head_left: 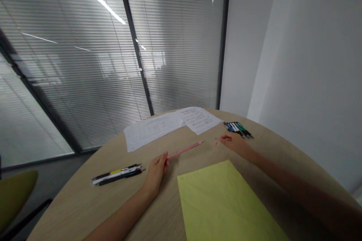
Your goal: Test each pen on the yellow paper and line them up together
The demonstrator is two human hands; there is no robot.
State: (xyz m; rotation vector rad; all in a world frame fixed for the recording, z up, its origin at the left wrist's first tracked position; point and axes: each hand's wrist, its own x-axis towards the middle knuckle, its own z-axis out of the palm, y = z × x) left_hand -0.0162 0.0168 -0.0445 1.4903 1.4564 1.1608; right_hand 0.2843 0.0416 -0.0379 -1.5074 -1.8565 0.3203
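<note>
Left hand (155, 173) pinches a pink pencil (185, 150) by its end, the tip pointing toward my right hand (233, 144). Its fingers sit together just beside a tiny pink bit (215, 143), too small to make out; I cannot tell if they grip anything. On the round table (85, 199) lie one yellow sheet (223, 203), cut off at the bottom, two overlapping white papers (152, 131), their print unreadable, three pens (117, 175) near my left hand, and about five more pens (237, 129) past my right, hard to count.
</note>
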